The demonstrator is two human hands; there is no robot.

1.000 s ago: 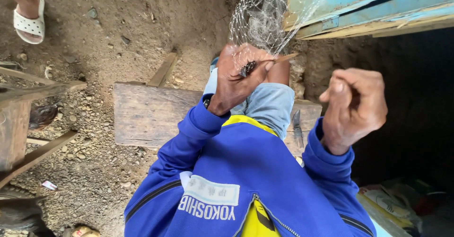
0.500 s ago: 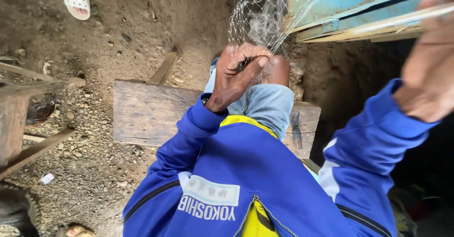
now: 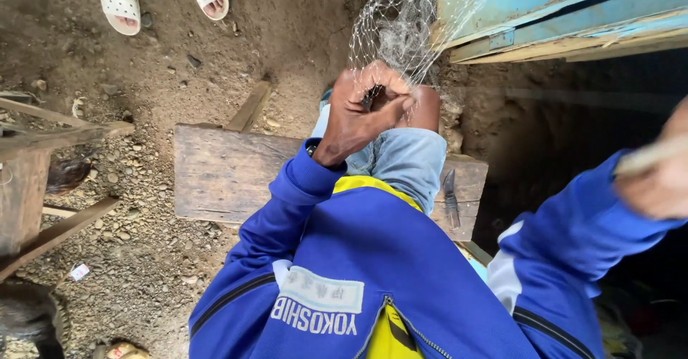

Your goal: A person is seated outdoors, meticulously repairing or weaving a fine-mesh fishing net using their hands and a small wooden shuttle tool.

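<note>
My left hand (image 3: 364,109) is closed on the lower edge of a fine grey fishing net (image 3: 395,24) that hangs down in front of my knee. My right hand (image 3: 661,171) is pulled far out to the right edge of the view, blurred, fingers closed on a pale thin stick-like tool, probably a netting needle. I wear a blue and yellow jacket and light jeans, and sit on a worn wooden bench (image 3: 222,176).
A dark knife (image 3: 451,198) lies on the bench by my right thigh. Another person's feet in white sandals (image 3: 122,4) stand on the dirt at top left. A blue painted boat hull (image 3: 559,11) fills the top right. Wooden frame pieces (image 3: 43,180) stand at left.
My right hand swung from beside the net out and up to the far right, drawing the tool away. My left hand stayed on the net. The sandalled feet moved right.
</note>
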